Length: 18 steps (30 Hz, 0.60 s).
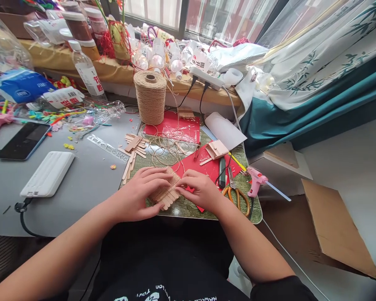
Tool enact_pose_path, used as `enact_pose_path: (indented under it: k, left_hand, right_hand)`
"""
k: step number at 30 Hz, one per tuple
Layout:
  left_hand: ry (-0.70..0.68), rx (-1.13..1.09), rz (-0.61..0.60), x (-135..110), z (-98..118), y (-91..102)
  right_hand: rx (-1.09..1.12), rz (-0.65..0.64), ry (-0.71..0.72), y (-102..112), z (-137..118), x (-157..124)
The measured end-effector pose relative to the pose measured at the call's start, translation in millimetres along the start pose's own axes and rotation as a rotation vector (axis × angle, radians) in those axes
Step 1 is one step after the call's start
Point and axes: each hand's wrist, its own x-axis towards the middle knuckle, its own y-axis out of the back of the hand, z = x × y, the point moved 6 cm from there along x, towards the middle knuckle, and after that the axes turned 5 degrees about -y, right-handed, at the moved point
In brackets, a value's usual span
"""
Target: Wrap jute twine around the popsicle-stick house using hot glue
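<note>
A panel of craft sticks (pixel 168 198), with twine across part of it, lies at the table's front edge between my hands. My left hand (pixel 144 193) curves over its left side, fingers on top and thumb at the near edge. The fingers of my right hand (pixel 199 189) are pinched together at the panel's right edge; whether they grip twine or a stick is hidden. Loose loops of twine (pixel 164 155) spread just behind the panel. Beyond them stands a large twine spool (pixel 150 99). Loose craft sticks (pixel 130 167) lie in a pile to the left.
On the right are a small stick-built box (pixel 217 149), a box cutter (pixel 222 172), scissors (pixel 237 196) and a pink glue gun (pixel 256 180). A power bank (pixel 48 173) and phone (pixel 24 141) lie left. A power strip (pixel 205 78) rests on the cluttered sill.
</note>
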Motion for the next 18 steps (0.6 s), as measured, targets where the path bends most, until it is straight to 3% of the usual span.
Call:
enact_pose_path:
  k: [3,6,11,18]
  left_hand:
    - [0.124,0.039,0.117,-9,-4,-7.3]
    - [0.188,-0.031,0.154,-16,-7,-15.6]
    - [0.185,-0.081,0.192,-18,-9,-16.3]
    - [0.121,-0.052,0.238,-19,-10,-20.6]
  right_hand:
    - [0.007,0.004,-0.022,-1,2,1]
    - [0.003,0.029,-0.051,1,4,3]
    - [0.026,0.012,-0.072,3,7,8]
    - [-0.040,-0.044,0.025,6,13,15]
